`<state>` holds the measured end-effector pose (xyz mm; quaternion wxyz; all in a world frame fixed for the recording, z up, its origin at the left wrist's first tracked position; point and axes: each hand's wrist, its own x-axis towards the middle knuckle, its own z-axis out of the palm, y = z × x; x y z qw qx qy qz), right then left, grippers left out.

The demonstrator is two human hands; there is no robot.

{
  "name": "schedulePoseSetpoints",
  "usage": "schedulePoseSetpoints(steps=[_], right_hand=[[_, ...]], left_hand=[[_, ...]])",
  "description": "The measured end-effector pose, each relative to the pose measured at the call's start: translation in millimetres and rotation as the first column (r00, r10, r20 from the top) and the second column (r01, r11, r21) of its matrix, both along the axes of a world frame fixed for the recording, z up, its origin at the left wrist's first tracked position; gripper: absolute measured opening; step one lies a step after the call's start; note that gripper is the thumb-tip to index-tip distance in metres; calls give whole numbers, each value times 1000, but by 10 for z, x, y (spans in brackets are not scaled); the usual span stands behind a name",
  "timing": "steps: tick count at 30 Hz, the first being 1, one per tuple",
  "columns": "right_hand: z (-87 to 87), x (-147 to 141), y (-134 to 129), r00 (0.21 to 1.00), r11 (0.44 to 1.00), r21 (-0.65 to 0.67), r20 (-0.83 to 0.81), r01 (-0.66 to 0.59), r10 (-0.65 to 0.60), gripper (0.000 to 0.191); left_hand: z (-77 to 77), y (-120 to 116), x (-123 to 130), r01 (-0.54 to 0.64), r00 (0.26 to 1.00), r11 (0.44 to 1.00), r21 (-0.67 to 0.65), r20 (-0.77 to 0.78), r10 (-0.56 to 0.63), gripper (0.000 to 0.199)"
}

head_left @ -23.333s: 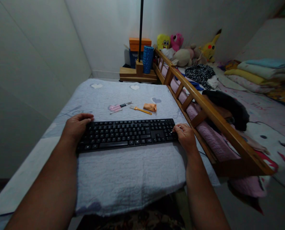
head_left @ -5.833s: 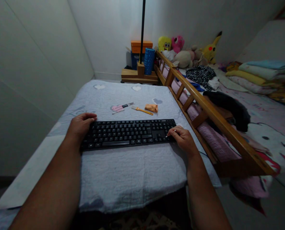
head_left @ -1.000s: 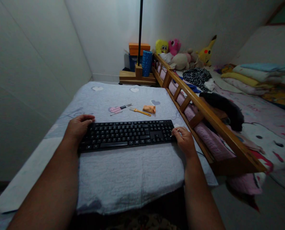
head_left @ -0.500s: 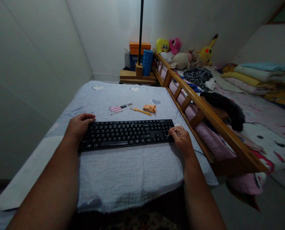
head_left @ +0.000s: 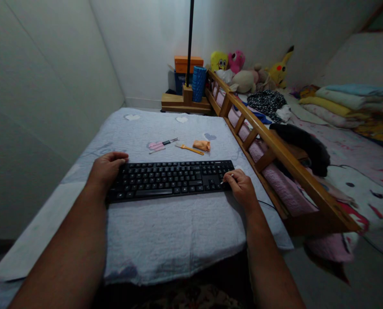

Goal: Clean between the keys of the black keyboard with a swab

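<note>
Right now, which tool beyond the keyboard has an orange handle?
The brush beside the orange packet; the other tool is pink and black, the loose stick pale.

Forearms (head_left: 69, 231) angled forward, left hand (head_left: 106, 171) bent inward, right hand (head_left: 242, 187) pinching.

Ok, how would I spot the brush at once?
On the pale blue cloth, find the black keyboard. Beyond its far edge lies the brush. It is slim and yellow-orange, unlike the pink-and-black tool to its left and the stubby orange bundle beside it.
</note>
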<state>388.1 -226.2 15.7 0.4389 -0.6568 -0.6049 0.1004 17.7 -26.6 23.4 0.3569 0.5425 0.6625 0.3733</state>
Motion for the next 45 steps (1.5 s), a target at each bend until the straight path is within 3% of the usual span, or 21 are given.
schedulePoseSetpoints(steps=[15,24,37,45], right_hand=[[-9,143,-58,992,993,15,34,120,-121,27],[-33,189,-77,985,986,12,53,166,-167,26],[-2,79,-40,994,995,16,42,95,-96,26],[4,40,-46,997,997,13,22,73,-73,25]], left_hand=[[-1,2,2,-7,1000,1000,8,18,7,24],[-86,49,-51,3,1000,1000,6,14,-3,28],[14,-10,8,-15,1000,1000,-9,4,15,23],[-29,14,-15,1,1000,1000,7,8,-1,26]])
